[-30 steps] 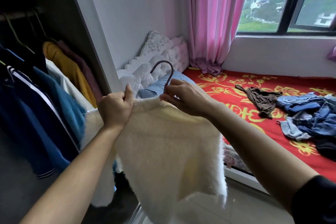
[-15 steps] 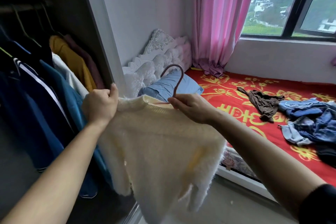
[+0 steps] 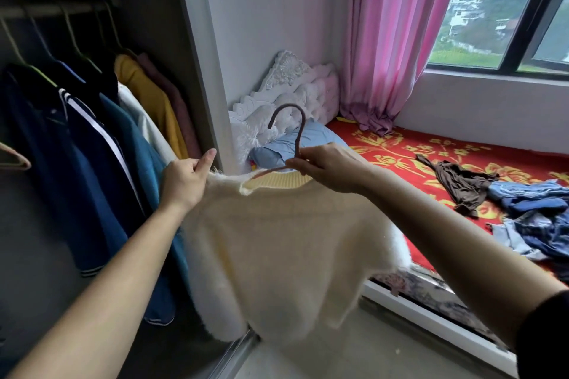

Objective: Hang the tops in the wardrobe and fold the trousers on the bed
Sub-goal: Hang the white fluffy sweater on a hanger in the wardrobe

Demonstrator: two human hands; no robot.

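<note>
- The left hand [image 3: 184, 181] clutches the cream sweater [image 3: 277, 240] at its shoulder. The right hand [image 3: 329, 168] pinches the hanger [image 3: 293, 132] below its hook.
- Under both grips the knit sags, so a shoulder could slip off the hanger.
- Beyond the left grip, the crowded rail [image 3: 46, 12] may snag the hook.
- Far past the right grip, trousers [image 3: 535, 215] lie heaped on the bed [image 3: 400, 148].

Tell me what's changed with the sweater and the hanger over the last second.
The left hand drew the shoulder of the cream sweater leftward, away from the right hand, so the neckline opened and one arm of the hanger now shows. Both hands kept their grips; the clothes on the bed lie unchanged.
</note>
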